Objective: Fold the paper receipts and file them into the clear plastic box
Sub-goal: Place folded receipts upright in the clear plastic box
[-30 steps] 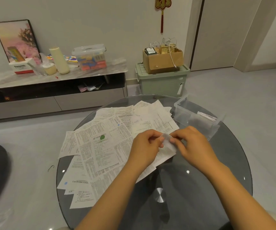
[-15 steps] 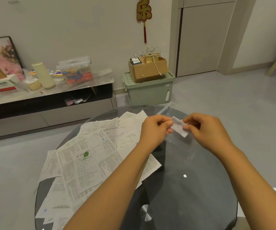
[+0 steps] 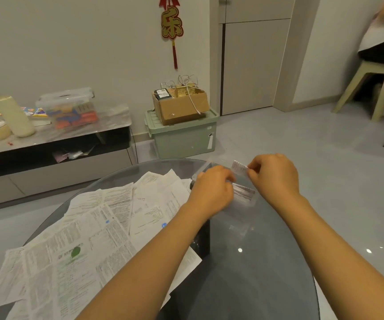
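Right hand (image 3: 275, 175) pinching folded receipt (image 3: 239, 167) over clear plastic box (image 3: 244, 204), left hand (image 3: 213, 190) curled beside — grip unclear

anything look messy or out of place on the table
The unfolded receipts lie in a loose overlapping heap across the left of the glass table, some hanging past its edge. Nothing looks spilled or damaged.

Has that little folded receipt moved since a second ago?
Yes. The folded receipt, pinched in the right hand, went from over the spread receipts to above the clear plastic box.
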`<state>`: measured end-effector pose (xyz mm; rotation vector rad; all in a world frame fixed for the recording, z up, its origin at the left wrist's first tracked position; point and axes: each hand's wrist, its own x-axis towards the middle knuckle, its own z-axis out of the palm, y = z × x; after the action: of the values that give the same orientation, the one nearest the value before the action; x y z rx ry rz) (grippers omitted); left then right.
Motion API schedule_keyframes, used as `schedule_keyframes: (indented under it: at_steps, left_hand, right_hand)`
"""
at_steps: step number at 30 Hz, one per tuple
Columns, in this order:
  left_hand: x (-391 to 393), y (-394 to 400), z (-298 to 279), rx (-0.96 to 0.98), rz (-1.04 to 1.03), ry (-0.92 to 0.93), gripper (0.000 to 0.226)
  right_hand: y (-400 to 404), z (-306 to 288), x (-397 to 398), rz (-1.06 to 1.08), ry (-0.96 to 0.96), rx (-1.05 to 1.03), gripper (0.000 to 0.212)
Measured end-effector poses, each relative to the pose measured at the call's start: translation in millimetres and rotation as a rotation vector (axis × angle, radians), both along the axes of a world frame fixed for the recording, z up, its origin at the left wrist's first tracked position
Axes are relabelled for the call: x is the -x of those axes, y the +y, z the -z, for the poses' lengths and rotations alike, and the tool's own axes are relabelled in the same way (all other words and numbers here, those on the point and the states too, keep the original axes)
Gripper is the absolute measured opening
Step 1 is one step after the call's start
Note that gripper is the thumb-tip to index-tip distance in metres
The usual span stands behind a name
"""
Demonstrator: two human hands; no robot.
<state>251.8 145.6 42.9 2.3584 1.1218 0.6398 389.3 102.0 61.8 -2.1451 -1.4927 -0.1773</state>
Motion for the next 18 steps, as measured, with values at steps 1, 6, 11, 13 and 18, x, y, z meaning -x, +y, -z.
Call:
schedule_keyframes:
  at_steps: [1,6,11,13,18]
  left_hand:
    - [-0.4,2.2,0.6,-0.039,0.035,0.093,0.035]
    - [-3.7,14.1,10.2,-0.103,0.093,0.281,0.063]
    - [-6.5,14.9,16.3,-0.148,0.078,0.289,0.066]
    - [-7.6,15.1,18.8,-0.145,0.066,0.261,0.064]
    - [-8.7,16.7,20.2,-0.154,0.06,0.238,0.062]
  right_hand:
    - [3.0,-0.2,0.8,0.003,-0.048,0.043,0.018]
    - [14.2,-1.5,6.1,0.054,-0.274,0.279,0.021]
    - [17.8,-5.6,17.4,0.036,-0.448,0.419,0.036]
    - [20.0,-5.6,19.4,0.025,-0.494,0.438,0.037]
    - [23.2,0.1,17.3,0.013,-0.527,0.479,0.034]
